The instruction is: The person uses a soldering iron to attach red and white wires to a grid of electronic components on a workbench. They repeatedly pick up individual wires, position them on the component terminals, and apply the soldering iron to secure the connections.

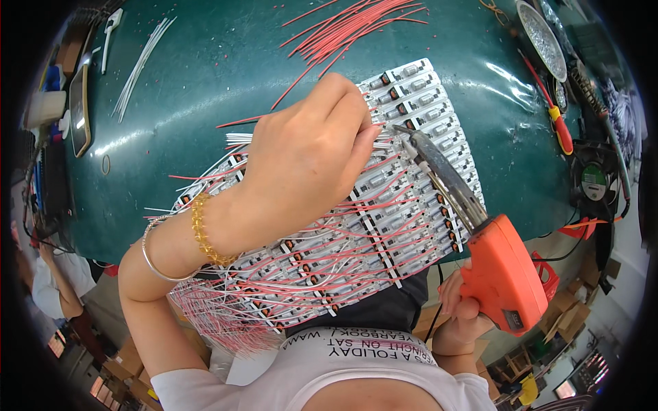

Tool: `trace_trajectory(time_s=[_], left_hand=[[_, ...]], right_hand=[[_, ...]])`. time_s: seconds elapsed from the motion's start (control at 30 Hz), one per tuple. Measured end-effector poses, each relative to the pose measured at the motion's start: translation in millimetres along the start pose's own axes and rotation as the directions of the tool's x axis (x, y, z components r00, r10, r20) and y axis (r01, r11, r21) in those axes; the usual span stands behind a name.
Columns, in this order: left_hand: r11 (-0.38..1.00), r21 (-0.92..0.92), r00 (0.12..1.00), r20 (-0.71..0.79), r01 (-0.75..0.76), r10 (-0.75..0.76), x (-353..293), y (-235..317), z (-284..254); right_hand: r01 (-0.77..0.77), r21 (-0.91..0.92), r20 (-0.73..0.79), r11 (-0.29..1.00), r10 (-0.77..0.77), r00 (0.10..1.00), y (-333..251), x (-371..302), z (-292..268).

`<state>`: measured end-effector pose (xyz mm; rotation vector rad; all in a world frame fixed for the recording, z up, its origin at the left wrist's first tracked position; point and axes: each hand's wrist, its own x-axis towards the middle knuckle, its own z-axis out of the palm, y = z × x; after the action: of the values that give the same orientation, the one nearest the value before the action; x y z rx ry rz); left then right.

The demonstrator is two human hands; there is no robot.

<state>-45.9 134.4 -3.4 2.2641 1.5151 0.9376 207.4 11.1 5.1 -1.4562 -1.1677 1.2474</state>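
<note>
A panel of small white circuit boards (432, 103) in rows lies slanted across the near edge of the bench. Over it, my left hand (308, 147) is closed, thumb and fingers pinching a thin red wire (379, 124) by its end. My right hand (460, 312) is wrapped round the handle of an orange soldering gun (504, 274). The gun's dark tip points left and sits close to the pinched wire; whether they touch I cannot tell. Many red and white wires (226, 315) trail from the boards and hang over the near left edge.
Loose red wires (356, 27) lie at the far side of the green bench (205, 89), white wires (142, 68) and a phone (80, 109) at the left. To the right are a red screwdriver (563, 133), a metal dish (541, 41) and a fan (593, 181). Another person (62, 281) is at the left.
</note>
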Motion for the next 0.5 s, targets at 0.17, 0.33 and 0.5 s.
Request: trace_trajectory(time_s=[0.17,0.33,0.5], left_hand=[[1.000,0.019,1.000,-0.005,0.002,-0.002,0,1,0],[0.999,0.044,1.000,0.000,-0.011,0.011,-1,2,1],[0.998,0.055,0.999,-0.018,-0.030,0.031,-1,1,2]], right_hand=[[0.049,0.028,-0.006,0.998,-0.049,0.999,-2,3,3],[0.043,0.023,-0.005,0.999,-0.043,0.999,-1,3,3],[0.124,-0.105,0.051,0.987,-0.119,0.992,9,5,-3]])
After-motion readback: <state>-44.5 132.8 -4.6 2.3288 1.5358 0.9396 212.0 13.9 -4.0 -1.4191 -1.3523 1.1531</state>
